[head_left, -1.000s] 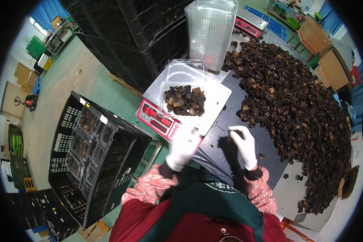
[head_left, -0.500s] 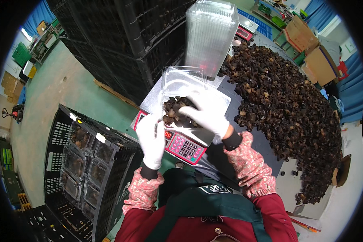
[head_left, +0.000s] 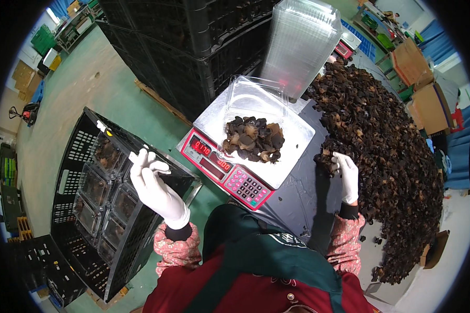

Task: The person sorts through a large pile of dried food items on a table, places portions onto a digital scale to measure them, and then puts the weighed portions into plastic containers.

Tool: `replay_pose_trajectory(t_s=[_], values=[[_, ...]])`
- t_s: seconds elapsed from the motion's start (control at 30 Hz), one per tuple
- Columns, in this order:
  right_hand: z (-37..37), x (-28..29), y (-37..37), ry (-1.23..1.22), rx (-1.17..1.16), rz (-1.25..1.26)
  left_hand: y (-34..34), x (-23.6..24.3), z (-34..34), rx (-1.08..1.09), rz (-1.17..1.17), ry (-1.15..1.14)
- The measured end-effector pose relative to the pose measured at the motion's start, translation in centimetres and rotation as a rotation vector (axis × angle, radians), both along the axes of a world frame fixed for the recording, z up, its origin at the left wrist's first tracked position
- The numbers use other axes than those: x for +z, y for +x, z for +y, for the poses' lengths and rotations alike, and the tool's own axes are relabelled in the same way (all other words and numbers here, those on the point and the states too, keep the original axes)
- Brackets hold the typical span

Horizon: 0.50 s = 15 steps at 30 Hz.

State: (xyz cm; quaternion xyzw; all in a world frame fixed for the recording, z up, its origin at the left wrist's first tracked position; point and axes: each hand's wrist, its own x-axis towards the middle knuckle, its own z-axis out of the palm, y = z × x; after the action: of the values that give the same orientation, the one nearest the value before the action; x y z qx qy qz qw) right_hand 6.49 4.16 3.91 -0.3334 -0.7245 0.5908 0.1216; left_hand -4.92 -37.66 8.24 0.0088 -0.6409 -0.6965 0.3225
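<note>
A clear plastic clamshell box (head_left: pixel 256 99) sits with its lid up on the silver pan of a red digital scale (head_left: pixel 224 175). Dark brown wood ear mushrooms (head_left: pixel 253 138) fill its base. My left hand (head_left: pixel 159 190), in a white glove, hovers over the near edge of the black crate, left of the scale; its fingers are loosely bent and apart, holding nothing visible. At the left edge of the large mushroom heap (head_left: pixel 381 141), my white-gloved right hand (head_left: pixel 347 177) reaches its bent, parted fingers to loose pieces. Whether it grips one is hard to see.
The black crate (head_left: pixel 83 177) at left holds several filled clear boxes (head_left: pixel 93 180). A tall stack of empty clear boxes (head_left: pixel 300 47) stands behind the scale, beside stacked black crates (head_left: pixel 162 47). Another scale (head_left: pixel 347 41) is at the far right, near cardboard boxes (head_left: pixel 410 60).
Both hands have left the box on the scale: my left moved left over the crate, my right moved right to the heap. The view has shifted slightly, and the scale's display is uncovered.
</note>
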Motion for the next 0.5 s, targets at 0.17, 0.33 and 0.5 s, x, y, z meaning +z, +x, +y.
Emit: replay_pose_trajectory(t_s=[0.17, 0.33, 0.5], values=[[-1.1, -0.1, -6.6, 0.171, 0.137, 0.108, -1.3, -0.6, 0.3, -0.110, -0.065, 0.081], [-3.0, 0.7, -10.2, 0.720, 0.333, 0.251, -2.6, -1.6, 3.3, -0.207, -0.309, -0.071], [-9.3, -1.5, -7.5, 0.398, 0.168, 0.308, -2.8, -5.7, 4.0, -0.307, -0.242, -0.744]])
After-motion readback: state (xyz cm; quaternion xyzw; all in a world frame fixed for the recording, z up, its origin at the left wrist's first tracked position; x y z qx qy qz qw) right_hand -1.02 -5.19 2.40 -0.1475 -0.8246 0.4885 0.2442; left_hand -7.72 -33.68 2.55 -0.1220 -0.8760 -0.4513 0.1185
